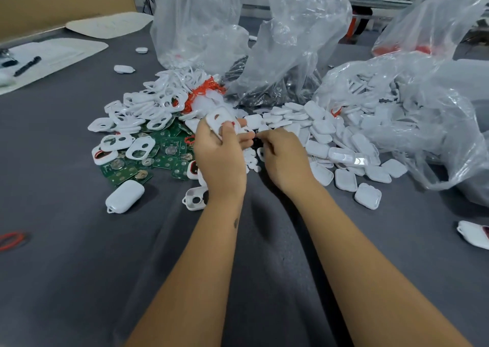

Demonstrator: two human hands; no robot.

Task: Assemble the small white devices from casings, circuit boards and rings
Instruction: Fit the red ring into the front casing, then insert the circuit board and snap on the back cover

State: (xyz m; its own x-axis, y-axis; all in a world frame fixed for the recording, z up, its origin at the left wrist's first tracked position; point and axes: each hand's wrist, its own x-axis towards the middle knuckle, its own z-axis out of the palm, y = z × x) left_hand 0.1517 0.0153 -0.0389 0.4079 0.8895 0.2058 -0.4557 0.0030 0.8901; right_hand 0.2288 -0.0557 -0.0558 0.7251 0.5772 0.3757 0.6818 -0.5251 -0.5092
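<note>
Casing held above the parts pile

Left hand (221,148) grips a light, stiff casing (219,121) by its edges; right hand (284,156) pinches something small, unclear, over the bench (79,267).

Left hand (219,159) grips a white casing (221,120); right hand (284,156) seemingly pinches something.

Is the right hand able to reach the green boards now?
Probably not directly: the left hand, gripping a casing, lies between the right hand and the green boards.
</note>
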